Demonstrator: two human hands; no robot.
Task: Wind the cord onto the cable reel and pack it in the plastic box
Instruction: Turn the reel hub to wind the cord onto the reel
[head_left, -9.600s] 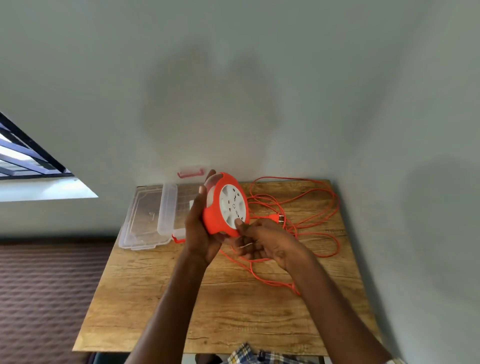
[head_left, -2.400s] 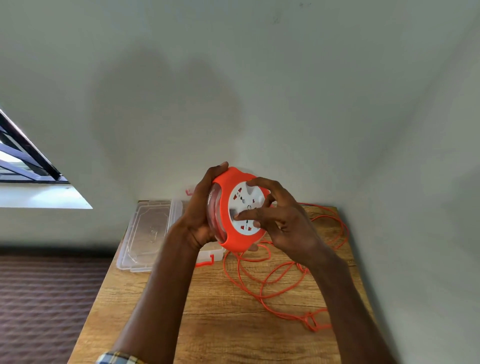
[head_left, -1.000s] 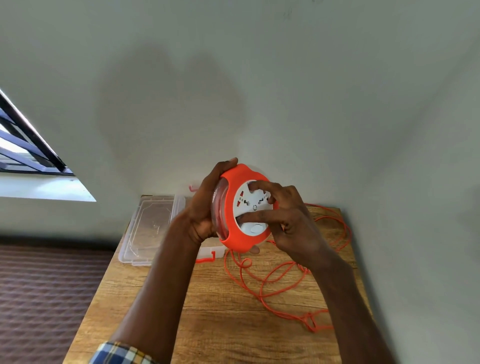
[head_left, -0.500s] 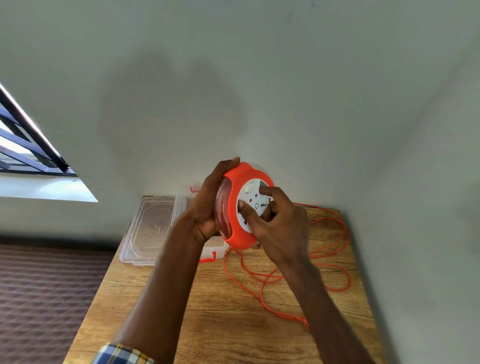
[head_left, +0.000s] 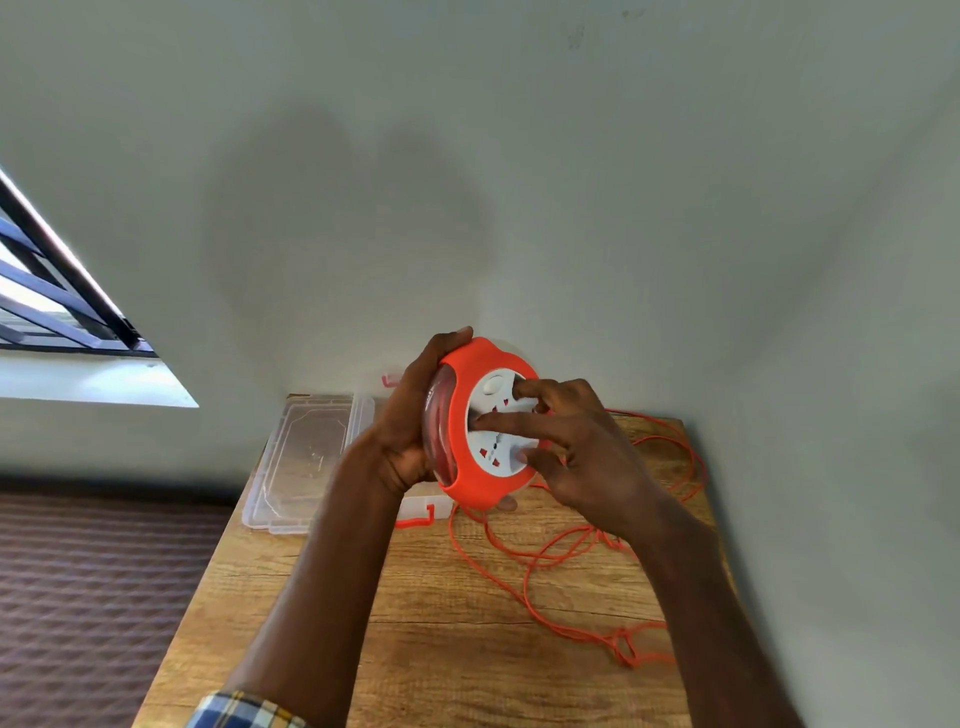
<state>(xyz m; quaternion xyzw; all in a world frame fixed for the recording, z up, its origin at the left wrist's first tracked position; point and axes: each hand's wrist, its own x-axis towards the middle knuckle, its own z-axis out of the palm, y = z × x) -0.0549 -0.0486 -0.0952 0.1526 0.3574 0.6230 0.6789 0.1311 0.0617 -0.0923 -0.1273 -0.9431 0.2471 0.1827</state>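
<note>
My left hand (head_left: 405, 415) grips the back of an orange cable reel (head_left: 470, 483), held up on edge above the table. Its white socket face (head_left: 498, 441) points toward me and some orange cord shows wound behind the clear side. My right hand (head_left: 576, 452) lies on that white face with fingers spread across it. The loose orange cord (head_left: 545, 592) drops from the reel's bottom and lies in loops on the wooden table (head_left: 415, 649), with a tangle at the right front. The clear plastic box (head_left: 421, 506) with orange latches sits behind the reel, mostly hidden by my left forearm.
The box's clear lid (head_left: 306, 457) lies flat at the table's back left corner. Walls close the table in at the back and right. A window (head_left: 47, 306) is at the left, and patterned brown floor (head_left: 93, 597) lies below the table's left edge.
My right hand has kept turning on the white face; its fingers now spread across it and the round white knob has gone to the top. The cord loops on the table have shifted.
</note>
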